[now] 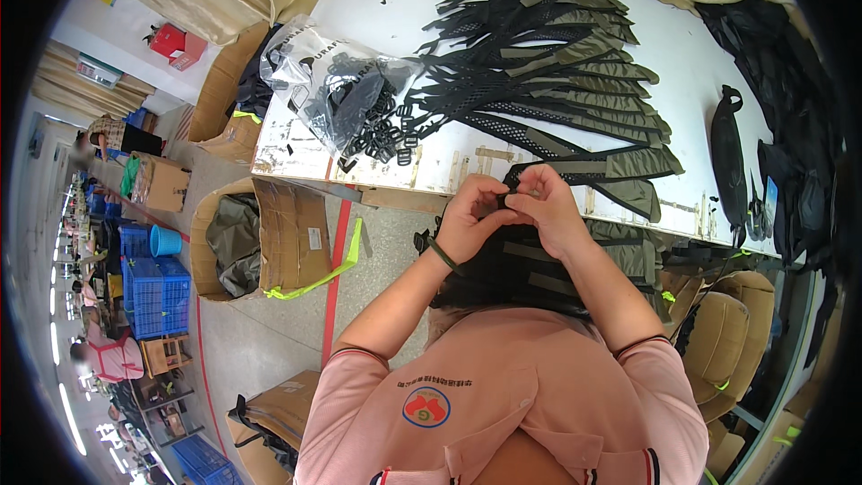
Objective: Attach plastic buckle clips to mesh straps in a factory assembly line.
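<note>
At the near edge of the white table (431, 166), my left hand (473, 214) and my right hand (549, 208) meet with their fingers pinched. Between them is the narrow black end of a strap (514, 176), whose wider olive and black part (633, 164) lies on the table to the right. Any small piece on that end is hidden by my fingers. Beyond my hands, a fanned row of similar black mesh and olive straps (557, 81) covers the table's middle. A clear plastic bag (328, 81) lies left of them, with black plastic buckles (384, 136) spilling from it.
More olive and black straps (530, 274) lie across my lap. Cardboard boxes (296, 233) stand on the floor at left, one holding dark olive fabric (235, 242). Black pouches (729, 162) and scissors (763, 216) are at the table's right. Other people (112, 355) sit far left near blue crates (157, 292).
</note>
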Available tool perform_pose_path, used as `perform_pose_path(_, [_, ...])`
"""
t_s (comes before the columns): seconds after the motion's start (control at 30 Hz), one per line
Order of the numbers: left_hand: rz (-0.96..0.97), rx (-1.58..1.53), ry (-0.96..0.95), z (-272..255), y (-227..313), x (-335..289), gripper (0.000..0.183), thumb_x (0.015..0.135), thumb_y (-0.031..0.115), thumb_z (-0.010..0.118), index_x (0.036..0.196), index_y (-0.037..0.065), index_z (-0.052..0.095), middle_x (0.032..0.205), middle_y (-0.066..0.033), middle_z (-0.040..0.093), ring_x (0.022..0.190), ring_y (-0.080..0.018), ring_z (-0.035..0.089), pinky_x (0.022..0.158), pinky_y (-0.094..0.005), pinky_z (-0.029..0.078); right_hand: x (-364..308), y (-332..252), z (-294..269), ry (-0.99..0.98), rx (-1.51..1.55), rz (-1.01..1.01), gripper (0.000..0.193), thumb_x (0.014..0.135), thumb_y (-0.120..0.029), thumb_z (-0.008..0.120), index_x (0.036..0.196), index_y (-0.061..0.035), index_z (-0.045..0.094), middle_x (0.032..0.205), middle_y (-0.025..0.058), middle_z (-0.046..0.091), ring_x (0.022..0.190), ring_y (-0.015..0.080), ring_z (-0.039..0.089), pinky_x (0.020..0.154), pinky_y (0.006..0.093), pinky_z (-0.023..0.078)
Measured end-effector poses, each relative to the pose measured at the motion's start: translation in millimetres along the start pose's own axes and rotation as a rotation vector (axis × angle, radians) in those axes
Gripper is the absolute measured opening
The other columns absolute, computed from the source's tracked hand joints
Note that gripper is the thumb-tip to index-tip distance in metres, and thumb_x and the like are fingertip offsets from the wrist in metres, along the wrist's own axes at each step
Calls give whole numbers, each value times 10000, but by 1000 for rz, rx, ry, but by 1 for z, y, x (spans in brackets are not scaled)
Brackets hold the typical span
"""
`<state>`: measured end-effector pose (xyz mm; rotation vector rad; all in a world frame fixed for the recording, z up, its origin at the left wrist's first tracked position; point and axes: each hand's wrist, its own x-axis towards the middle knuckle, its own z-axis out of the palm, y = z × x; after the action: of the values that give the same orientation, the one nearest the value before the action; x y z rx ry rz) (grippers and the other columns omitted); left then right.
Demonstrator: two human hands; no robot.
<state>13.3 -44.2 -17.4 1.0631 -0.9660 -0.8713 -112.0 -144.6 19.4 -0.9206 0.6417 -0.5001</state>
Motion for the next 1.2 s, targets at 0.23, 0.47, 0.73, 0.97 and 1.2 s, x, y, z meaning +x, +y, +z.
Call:
perform_pose_path(0.23, [121, 316, -105, -5, 15, 5, 278, 759, -115, 629, 979, 43, 567, 975, -40, 504, 874, -128, 533, 731, -230, 452, 5, -14, -12, -179, -407, -57, 120, 890, -101, 564, 972, -26, 611, 787, 14, 592, 669, 98, 544, 600, 230, 478])
perform_pose_path(0.47, [-301, -245, -160, -8, 22, -21, 268, 789, -73, 626, 1012, 45, 536, 912, -42, 543, 746, -130, 557, 639, -226, 455, 7, -39, -22, -333, -586, 51, 156, 895, -143, 559, 915, 4, 606, 738, 8, 601, 681, 83, 566, 602, 232, 459])
perform_pose_path(0.73, [-693, -424, 335, -81, 28, -77, 254, 815, 51, 664, 1011, 76, 505, 758, -22, 584, 598, -105, 541, 522, -243, 443, -6, -64, -73, -430, -1442, 749, 246, 820, -246, 632, 783, -9, 578, 725, 132, 629, 706, 228, 633, 635, 369, 482])
perform_pose_path(0.97, [-246, 386, 244, -76, 12, -46, 205, 841, 157, 678, 978, 85, 544, 651, 46, 495, 557, -25, 427, 490, -172, 358, 44, -23, -87, 109, -1832, -712, 140, 762, -122, 597, 875, -45, 567, 837, 115, 597, 835, 272, 590, 687, 399, 474])
perform_pose_path(1.2, [-754, -506, 215, -14, -10, 19, 338, 940, 319, 511, 1149, 54, 533, 950, -110, 625, 713, -181, 616, 660, -283, 505, 18, -35, -79, -70, -1931, -622, 209, 701, -9, 577, 909, -30, 591, 892, 114, 553, 900, 283, 545, 774, 374, 437])
